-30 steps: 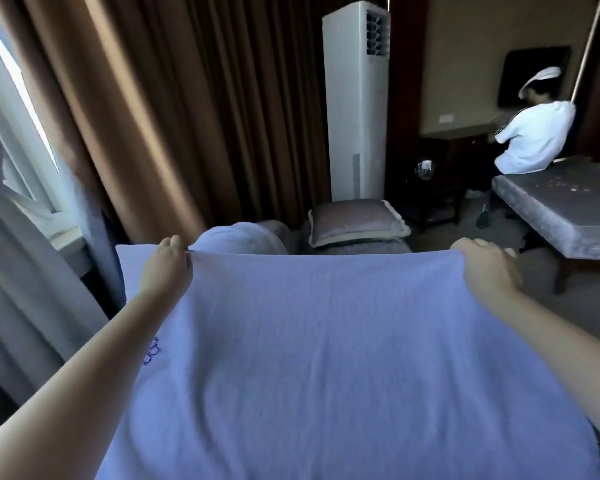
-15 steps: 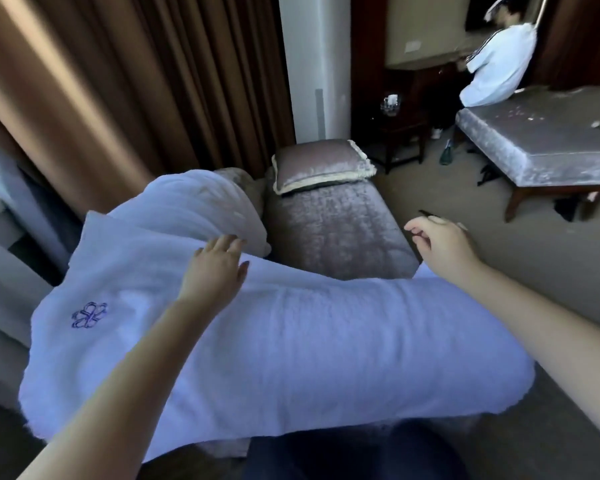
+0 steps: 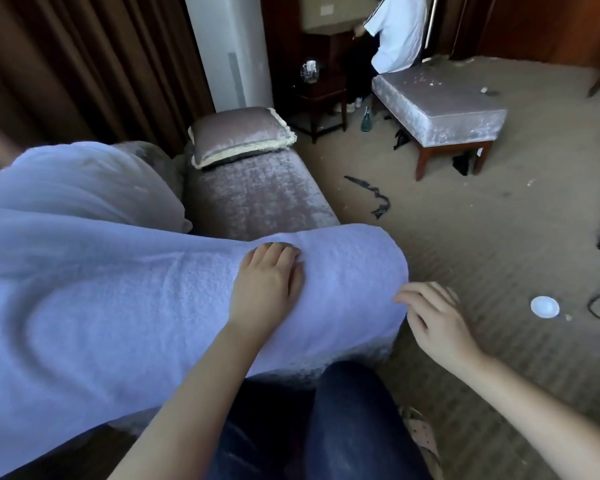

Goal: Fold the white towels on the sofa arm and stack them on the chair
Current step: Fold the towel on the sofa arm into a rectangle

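A white towel (image 3: 125, 299) lies draped across the sofa arm in front of me, spreading from the left edge to about the middle of the view. My left hand (image 3: 267, 282) rests flat on the towel near its right end, fingers straight. My right hand (image 3: 430, 317) hovers just off the towel's right edge with fingers loosely spread, and it holds nothing. A second heap of white towel (image 3: 84, 181) sits behind, farther along the sofa back.
The grey velvet sofa seat (image 3: 257, 199) with a cushion (image 3: 239, 136) lies beyond the arm. A grey bench (image 3: 440, 102) stands on the carpet at right, a person in white behind it. A white disc (image 3: 544, 307) and a cable lie on the carpet.
The towel, held up spread by both hands a second ago, now lies over the sofa arm. My left hand slid right and flattened on it. My right hand let go and dropped to its right end.
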### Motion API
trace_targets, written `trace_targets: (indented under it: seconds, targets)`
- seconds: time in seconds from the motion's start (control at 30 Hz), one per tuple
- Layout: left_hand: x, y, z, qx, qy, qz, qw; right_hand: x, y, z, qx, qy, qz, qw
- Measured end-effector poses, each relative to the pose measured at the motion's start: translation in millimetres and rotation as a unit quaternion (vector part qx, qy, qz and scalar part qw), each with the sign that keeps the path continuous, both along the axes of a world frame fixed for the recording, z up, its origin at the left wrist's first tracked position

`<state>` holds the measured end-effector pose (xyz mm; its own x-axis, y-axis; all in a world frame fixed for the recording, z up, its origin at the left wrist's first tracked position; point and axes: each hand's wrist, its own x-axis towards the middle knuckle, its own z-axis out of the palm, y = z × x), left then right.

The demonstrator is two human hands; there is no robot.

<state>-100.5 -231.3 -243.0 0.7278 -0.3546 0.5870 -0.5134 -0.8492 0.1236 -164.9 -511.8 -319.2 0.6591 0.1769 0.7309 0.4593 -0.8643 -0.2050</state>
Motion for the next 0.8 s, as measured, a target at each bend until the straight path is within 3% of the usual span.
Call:
trace_targets:
  seconds: [0.17,0.47,0.67,0.8]
  targets:
    - [-1.3,-4.2,-3.8,0.004,-0.019,0.016,1.0,-9.1,-19.8,-42.4,0.011,0.016,-0.057,0.998]
    - [-2.9,-5.5,-4.3,0.019,-0.023,0.028,0.999,-0.3,-33.0,-62.2,-0.028,0.053,-0.012,0.998]
    - [-4.7,-5.4,-5.7,0.02,-0.03,0.027,0.999,-8.9,-25.8,-56.4,-0.022,-0.004,0.073,0.997]
    - [-13.3,-3.1,-7.4,-0.012,-0.037,0.007,0.999,-8.4,-22.4,-53.8,-0.022,-0.046,0.07,0.996]
